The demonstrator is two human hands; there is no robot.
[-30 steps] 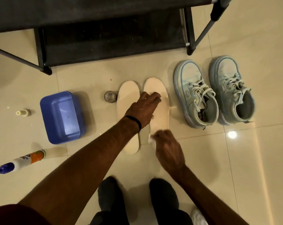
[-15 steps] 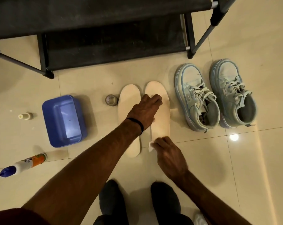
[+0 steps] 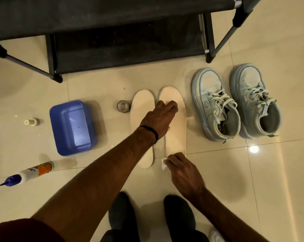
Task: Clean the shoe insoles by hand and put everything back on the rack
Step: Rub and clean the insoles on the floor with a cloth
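Two cream insoles lie side by side on the tiled floor: the left insole [image 3: 141, 109] and the right insole [image 3: 176, 135]. My left hand [image 3: 160, 119] reaches across and presses down on the upper part of the right insole, fingers bent at the tips. My right hand [image 3: 182, 170] pinches a small white wipe [image 3: 164, 162] at the heel end of that insole. A pair of pale blue sneakers [image 3: 215, 105] [image 3: 255, 102] stands to the right. The black shoe rack [image 3: 123, 42] is just beyond the insoles.
A blue plastic tub [image 3: 71, 127] sits left of the insoles, with a small glass jar [image 3: 123, 106] between them. A white bottle with a blue nozzle [image 3: 28, 173] and a small cap [image 3: 31, 122] lie at the far left. My dark-socked feet [image 3: 151, 212] are below.
My right hand with the wipe has slid down the right insole toward its heel. My left hand stays pressed on the insole.
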